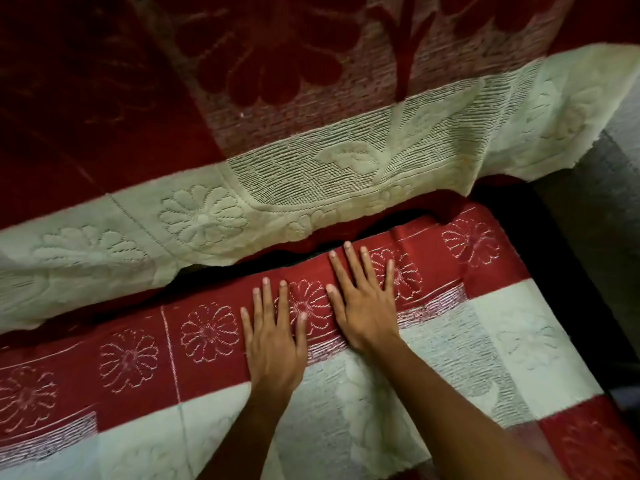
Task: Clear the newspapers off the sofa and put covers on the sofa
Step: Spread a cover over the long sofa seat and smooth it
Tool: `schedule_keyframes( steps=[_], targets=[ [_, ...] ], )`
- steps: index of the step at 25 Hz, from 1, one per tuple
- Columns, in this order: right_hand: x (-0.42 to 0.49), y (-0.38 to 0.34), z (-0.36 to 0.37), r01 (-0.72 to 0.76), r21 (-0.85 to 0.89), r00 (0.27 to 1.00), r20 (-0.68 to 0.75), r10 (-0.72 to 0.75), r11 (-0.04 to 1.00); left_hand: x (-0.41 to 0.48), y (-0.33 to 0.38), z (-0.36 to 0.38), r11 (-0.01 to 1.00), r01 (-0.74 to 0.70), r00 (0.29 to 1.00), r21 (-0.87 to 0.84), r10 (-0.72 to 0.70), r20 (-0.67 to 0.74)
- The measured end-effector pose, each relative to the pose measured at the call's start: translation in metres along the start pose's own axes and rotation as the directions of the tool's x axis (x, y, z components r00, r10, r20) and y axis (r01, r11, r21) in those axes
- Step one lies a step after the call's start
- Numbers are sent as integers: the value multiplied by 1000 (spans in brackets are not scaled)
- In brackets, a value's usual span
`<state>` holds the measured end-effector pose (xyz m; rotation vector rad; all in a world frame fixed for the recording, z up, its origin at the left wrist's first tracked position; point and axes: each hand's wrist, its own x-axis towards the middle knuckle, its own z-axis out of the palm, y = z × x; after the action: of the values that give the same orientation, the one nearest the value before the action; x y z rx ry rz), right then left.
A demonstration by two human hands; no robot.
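Observation:
A red and cream cover with stitched flowers (pixel 138 355) lies spread over the sofa seat. My left hand (pixel 273 341) and my right hand (pixel 367 303) rest flat on its red band, fingers spread, side by side near the seat's back edge. A second cover with a cream border and large red flowers (pixel 311 161) hangs down the sofa back, its lower edge loose above the seat. A dark gap (pixel 301 251) runs between the two covers. No newspapers are in view.
The sofa's grey armrest (pixel 609 188) stands at the right, with a dark gap between it and the seat. The back cover's corner drapes over the armrest's top.

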<state>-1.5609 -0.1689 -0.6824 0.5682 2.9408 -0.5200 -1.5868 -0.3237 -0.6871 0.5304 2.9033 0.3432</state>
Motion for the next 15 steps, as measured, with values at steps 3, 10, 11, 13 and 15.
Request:
schedule_keyframes(
  steps=[3, 10, 11, 13, 15],
  targets=[
    [-11, 12, -7, -13, 2, 998, -65, 13, 1000, -3, 29, 5, 1000, -11, 1000, -7, 11, -1],
    [-18, 38, -5, 23, -59, 998, -50, -26, 998, -2, 49, 15, 998, 68, 998, 12, -68, 12],
    [-17, 39, -5, 18, -50, 998, -55, -21, 999, 0, 51, 15, 998, 70, 998, 8, -70, 9],
    [-13, 38, -4, 17, -35, 998, -61, -20, 999, 6, 52, 15, 997, 81, 997, 10, -81, 1],
    [-5, 37, -3, 23, -42, 998, -65, -26, 999, 13, 51, 16, 997, 81, 997, 15, -81, -6]
  ],
)
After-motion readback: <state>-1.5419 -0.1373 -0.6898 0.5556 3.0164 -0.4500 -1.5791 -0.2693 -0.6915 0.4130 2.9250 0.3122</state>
